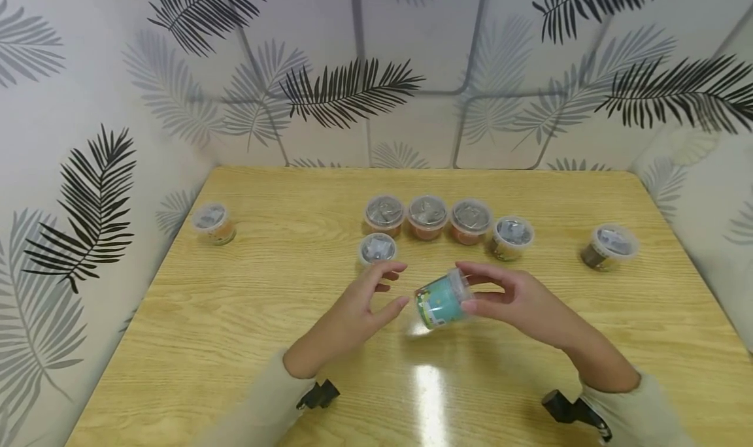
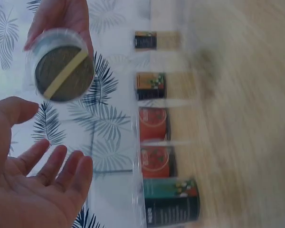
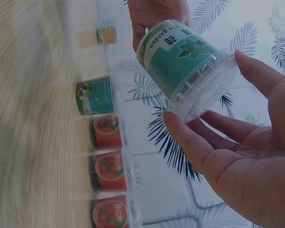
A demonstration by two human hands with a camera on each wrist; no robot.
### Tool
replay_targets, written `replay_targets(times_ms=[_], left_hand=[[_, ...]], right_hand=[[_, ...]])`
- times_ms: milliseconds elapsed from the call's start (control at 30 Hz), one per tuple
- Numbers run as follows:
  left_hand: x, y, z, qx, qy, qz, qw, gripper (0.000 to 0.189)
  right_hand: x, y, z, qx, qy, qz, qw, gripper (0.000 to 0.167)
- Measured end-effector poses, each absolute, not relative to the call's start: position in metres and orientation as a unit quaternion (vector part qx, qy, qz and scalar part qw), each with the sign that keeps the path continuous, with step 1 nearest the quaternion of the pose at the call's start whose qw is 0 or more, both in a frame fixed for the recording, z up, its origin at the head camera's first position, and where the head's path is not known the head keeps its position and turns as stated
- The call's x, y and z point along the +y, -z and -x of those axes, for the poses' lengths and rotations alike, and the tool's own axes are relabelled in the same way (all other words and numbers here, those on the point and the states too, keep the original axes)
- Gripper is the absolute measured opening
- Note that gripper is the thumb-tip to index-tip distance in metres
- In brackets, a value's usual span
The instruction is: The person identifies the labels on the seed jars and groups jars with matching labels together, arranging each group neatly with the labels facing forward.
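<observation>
Cup (image 3: 175, 69), teal-wrapped, leaf-printed, clear-lidded, tilted

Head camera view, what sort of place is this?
Probably an indoor nook set up for tabletop work: a wood-grain table, leaf-patterned walls close around it, and several lidded cups standing on top.

Four cups (image 1: 428, 215) kinda rowed up on the table (image 1: 253, 290), another cup (image 1: 378, 246) just in front, loner cups (image 1: 609, 246) left and right, held cup (image 1: 441, 300) frontmost.

Head view was bright; white glare (image 1: 430, 401) streaked the tabletop (image 1: 265, 290). Left wrist view showed blurred woodgrain.
</observation>
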State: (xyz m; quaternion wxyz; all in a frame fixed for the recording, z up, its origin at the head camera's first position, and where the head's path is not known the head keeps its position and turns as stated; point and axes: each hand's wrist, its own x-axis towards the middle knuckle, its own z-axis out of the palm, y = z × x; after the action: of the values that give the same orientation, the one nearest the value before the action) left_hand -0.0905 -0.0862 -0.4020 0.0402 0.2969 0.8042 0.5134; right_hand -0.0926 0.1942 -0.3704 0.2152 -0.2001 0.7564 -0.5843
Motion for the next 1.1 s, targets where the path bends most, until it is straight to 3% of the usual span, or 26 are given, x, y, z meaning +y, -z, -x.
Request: replay_targets(times_ms=[333, 667, 1100], left_hand=[[-0.106, 0.413, 0.125, 0.901, -0.344, -0.259, -0.055, 0.052], [-0.103, 0.425, 0.15, 0.93, -0.296, -0.218, -0.022, 0.07], [-0.092, 0.426, 0.163, 0.938, -0.272, -0.216, -0.002, 0.068]], right_hand=[[0.216, 0.373, 0.093, 0.766, 0.583, 0.164, 0.215, 0.059], [0.249, 0.374, 0.096, 0.824, 0.522, 0.124, 0.184, 0.056], [0.296, 0.377, 0.1, 0.874, 0.443, 0.086, 0.181, 0.063]])
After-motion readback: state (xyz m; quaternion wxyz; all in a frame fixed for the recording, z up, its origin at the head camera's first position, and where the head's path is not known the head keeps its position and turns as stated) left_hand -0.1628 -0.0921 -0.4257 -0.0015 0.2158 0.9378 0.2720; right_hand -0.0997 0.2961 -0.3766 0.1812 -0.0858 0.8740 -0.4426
